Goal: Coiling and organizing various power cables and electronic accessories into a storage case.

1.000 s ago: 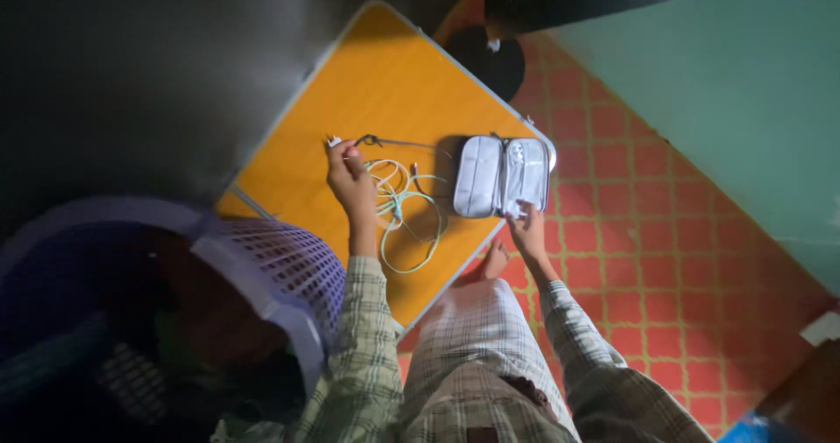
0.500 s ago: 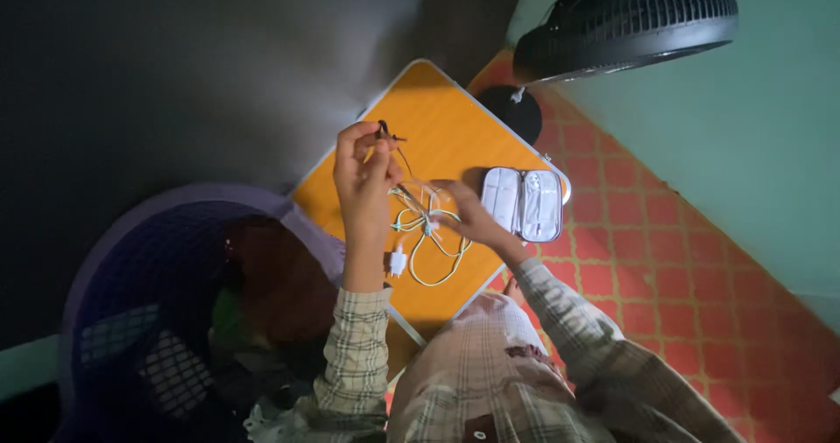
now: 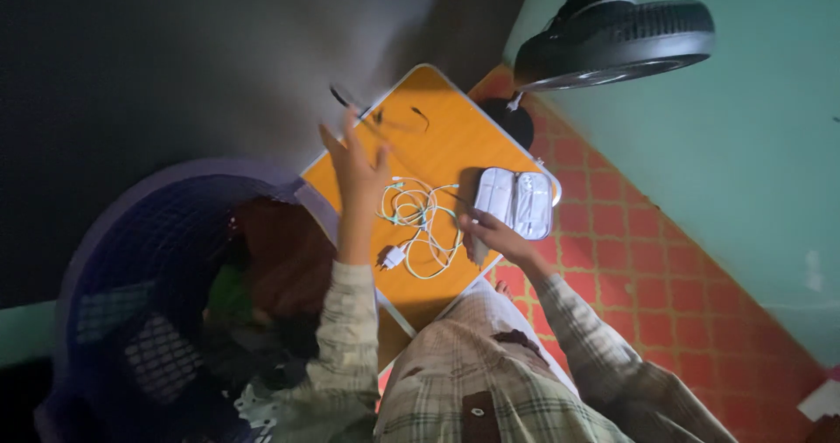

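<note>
Left hand (image 3: 357, 165): raised above the left edge of the orange folding table (image 3: 437, 145), fingers spread and open; motion blur smears the fingertips. A thin dark cable (image 3: 378, 117) runs just beyond the fingertips, looping from the table's far left edge toward its middle. Cannot tell whether any finger actually pinches it; the cable's ends are too small and dim to identify.

Right hand (image 3: 492, 233): low over the table's near right edge, fingers curled. Whether they close on anything is unclear; the grip is in shadow. It sits just beside the near end of the grey zip pouch (image 3: 516, 202), apparently touching it.

Pouch: lies open flat at the table's right corner, two pale padded halves; contents not readable in the dim light.

Tangle of white and pale-green cables (image 3: 422, 220): on the table centre, between the two hands, left of the pouch. A small white charger plug (image 3: 392, 256) lies at its near-left end.

Around the table: purple mesh laundry basket (image 3: 131, 294) to the left, contents dark and indistinct, its lower part cut off by the frame. Black pedestal fan (image 3: 612, 36) beyond the far right corner, top cropped. Red patterned mat (image 3: 647, 268) to the right. The scene is underlit throughout.
</note>
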